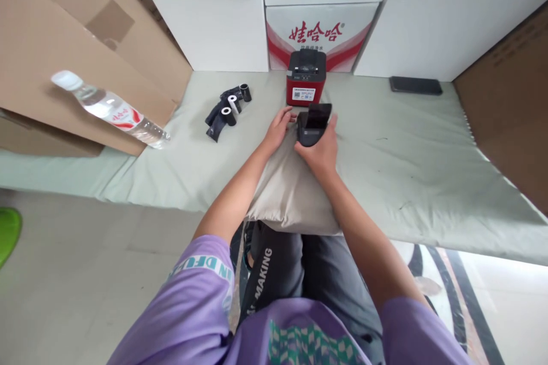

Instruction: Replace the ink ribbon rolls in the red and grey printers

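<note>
On the beige pillow (286, 193) at the near edge of the mattress (406, 148) rests a small black printer (312, 125), its lid tipped up and open. The right hand (321, 151) grips it from the near side, fingers (331, 125) wrapped round its right flank and closed on the body. The left hand (278, 128) lies beside it, fingers loosely curled and touching its left edge, holding nothing of their own as far as I can tell. By my reading the printer stands opened and no roll has been picked up; whether paper sits inside cannot be seen. Just beyond stands a red printer (305, 77), close but apart. To the left lies a cluster of black rolls (226, 108), one white among them, within easy reach over bare sheet. Farther left a water bottle (109, 108) leans on a cardboard box (64, 51). A dark phone (415, 85) lies far right, near the white boxes (214, 28) walling the back edge.
</note>
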Demonstrator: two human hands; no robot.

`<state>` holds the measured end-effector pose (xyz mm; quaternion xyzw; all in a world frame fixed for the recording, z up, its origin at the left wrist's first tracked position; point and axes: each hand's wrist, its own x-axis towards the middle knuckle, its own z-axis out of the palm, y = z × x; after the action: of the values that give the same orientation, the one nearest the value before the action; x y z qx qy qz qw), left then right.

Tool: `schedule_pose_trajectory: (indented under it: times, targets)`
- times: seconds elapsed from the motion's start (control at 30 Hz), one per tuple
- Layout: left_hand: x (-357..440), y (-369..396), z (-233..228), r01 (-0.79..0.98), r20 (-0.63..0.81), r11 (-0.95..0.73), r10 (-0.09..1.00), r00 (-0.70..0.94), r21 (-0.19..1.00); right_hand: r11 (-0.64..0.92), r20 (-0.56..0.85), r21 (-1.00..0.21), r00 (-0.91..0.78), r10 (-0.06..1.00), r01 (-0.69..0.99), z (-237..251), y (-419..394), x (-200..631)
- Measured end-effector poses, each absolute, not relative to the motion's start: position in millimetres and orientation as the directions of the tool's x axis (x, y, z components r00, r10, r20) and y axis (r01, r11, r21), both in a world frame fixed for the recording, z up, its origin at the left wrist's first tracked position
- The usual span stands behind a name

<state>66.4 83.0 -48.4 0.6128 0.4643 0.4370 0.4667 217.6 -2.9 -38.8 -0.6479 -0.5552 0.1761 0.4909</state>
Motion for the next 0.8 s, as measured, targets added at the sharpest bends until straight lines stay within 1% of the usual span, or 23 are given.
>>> schedule_pose_trajectory:
  times: [0.1, 0.17, 0.27, 0.4, 0.5, 0.6, 0.8]
  targets:
    - [66.6, 82.7, -49.1, 0.19, 0.096, -0.131, 0.978, 0.187, 0.973, 0.129, 0.4, -0.838, 0.435, 0.807, 0.531, -30.1, 23.6, 247.8]
    - [66.7, 82.3, -49.6, 0.2, 0.107, -0.148, 0.973, 0.203, 0.968, 0.169, 0.462, -0.826, 0.475, 0.749, 0.538, -28.0, 47.9, 272.8]
    - [66.9, 82.1, -49.9, 0.217, 0.111, -0.161, 0.968, 0.225, 0.963, 0.151, 0.468, -0.817, 0.486, 0.738, 0.557, -34.2, 85.7, 305.7]
    - [67.3, 81.6, -48.9, 0.23, 0.083, -0.137, 0.969, 0.231, 0.963, 0.115, 0.448, -0.808, 0.476, 0.757, 0.578, -50.6, 118.4, 329.1]
    - [67.3, 80.1, -47.7, 0.221, 0.08, -0.132, 0.97, 0.23, 0.966, 0.06, 0.389, -0.809, 0.456, 0.801, 0.585, -54.7, 124.9, 334.7]
    - [67.0, 78.8, -46.8, 0.214, 0.093, -0.142, 0.97, 0.227, 0.966, -0.022, 0.31, -0.808, 0.457, 0.834, 0.588, -46.5, 120.3, 333.4]
    - [66.8, 78.8, -46.2, 0.204, 0.104, -0.148, 0.972, 0.209, 0.968, -0.187, 0.18, -0.737, 0.454, 0.872, 0.65, -21.6, 107.1, 325.4]
